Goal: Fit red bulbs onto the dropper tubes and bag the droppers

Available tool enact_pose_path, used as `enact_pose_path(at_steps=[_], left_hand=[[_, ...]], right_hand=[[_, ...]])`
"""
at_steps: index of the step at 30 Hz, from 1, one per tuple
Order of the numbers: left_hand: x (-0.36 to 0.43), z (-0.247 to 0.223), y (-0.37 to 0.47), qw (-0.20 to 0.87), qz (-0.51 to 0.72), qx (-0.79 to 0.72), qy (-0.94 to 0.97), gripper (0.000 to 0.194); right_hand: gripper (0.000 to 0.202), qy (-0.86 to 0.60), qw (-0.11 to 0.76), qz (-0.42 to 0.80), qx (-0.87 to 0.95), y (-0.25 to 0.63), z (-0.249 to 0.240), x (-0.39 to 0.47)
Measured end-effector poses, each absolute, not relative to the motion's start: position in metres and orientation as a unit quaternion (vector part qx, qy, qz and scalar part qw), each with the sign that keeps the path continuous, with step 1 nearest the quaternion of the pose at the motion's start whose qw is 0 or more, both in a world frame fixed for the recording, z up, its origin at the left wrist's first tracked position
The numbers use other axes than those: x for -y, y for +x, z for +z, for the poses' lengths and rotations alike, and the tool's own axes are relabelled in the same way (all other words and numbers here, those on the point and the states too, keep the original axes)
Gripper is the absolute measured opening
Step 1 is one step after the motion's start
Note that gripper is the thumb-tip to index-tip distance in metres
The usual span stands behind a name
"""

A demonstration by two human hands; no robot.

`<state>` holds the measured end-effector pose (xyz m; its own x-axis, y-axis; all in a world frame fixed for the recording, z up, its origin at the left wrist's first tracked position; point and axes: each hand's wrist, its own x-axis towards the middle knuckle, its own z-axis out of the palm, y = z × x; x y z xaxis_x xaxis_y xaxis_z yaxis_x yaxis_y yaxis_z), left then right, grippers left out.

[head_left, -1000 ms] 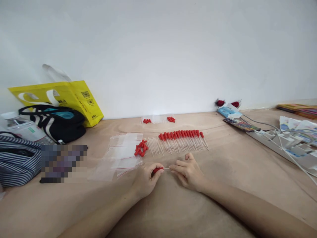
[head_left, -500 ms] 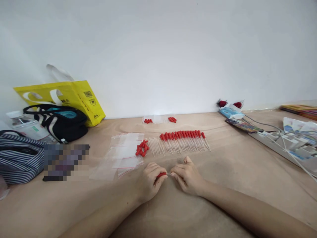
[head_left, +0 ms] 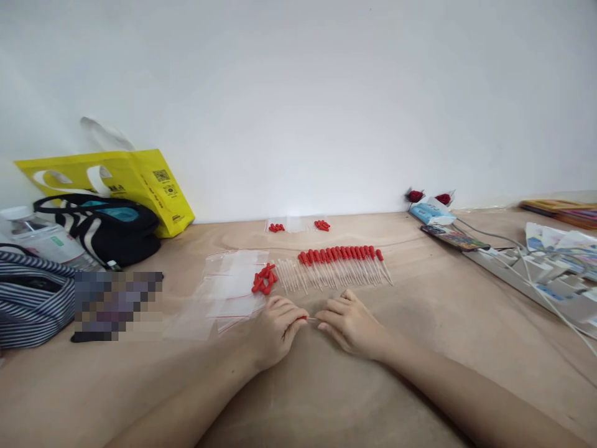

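The left hand (head_left: pixel 280 333) is pinching a red bulb (head_left: pixel 304 318); the right hand (head_left: pixel 349 326) is pinching the thin tube (head_left: pixel 312 319) between them. Keeping both aligned (gripping close to the joint) is probably preventing bending.

bare arms (head_left: pixel 205 376) angled in toward each other, left hand (head_left: pixel 275 331) pinched up, right hand (head_left: pixel 352 325) pretty much mirroring it, small gap between

**Room right, clutter left**

Bare tabletop (head_left: pixel 438 298) runs from my right hand (head_left: pixel 349 325) to the power strip (head_left: pixel 513 277). Ahead, the row of red-tipped droppers (head_left: pixel 344 254) bars my way; loose red bulbs (head_left: pixel 267 289) and plastic bags (head_left: pixel 237 285) crowd the space beyond my left hand (head_left: pixel 276 331).
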<state>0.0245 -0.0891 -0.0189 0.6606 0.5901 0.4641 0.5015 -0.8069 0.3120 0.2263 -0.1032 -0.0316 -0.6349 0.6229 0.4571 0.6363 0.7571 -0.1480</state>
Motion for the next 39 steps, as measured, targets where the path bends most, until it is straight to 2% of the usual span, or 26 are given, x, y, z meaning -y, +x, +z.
enact_pose_path(at_steps=[5,8,12,16,22,33,39], left_hand=[[0.085,-0.019,0.019,0.023,0.294,-0.320,0.901,0.018],[0.079,-0.018,0.010,-0.035,0.320,-0.390,0.863,0.030],[0.067,-0.013,-0.006,-0.082,0.331,-0.499,0.797,0.026],[0.058,-0.011,-0.017,-0.075,0.302,-0.601,0.736,0.033],[0.052,-0.016,-0.022,-0.025,0.250,-0.669,0.700,0.044],[0.053,-0.009,-0.021,-0.001,0.196,-0.668,0.718,0.023],[0.045,-0.011,-0.015,-0.093,0.217,-0.633,0.737,0.018]], right_hand=[[0.023,-0.375,0.256,-0.016,0.891,0.233,-0.037,0.101],[0.023,-0.456,0.324,0.022,0.829,0.239,-0.044,0.087],[0.020,-0.603,0.392,0.021,0.694,0.242,-0.047,0.056],[0.011,-0.683,0.359,0.000,0.636,0.230,-0.040,0.030],[0.013,-0.749,0.296,-0.011,0.593,0.205,-0.034,0.017],[0.015,-0.728,0.274,-0.001,0.628,0.206,-0.034,0.021],[0.021,-0.671,0.265,0.009,0.693,0.182,-0.025,0.028]])
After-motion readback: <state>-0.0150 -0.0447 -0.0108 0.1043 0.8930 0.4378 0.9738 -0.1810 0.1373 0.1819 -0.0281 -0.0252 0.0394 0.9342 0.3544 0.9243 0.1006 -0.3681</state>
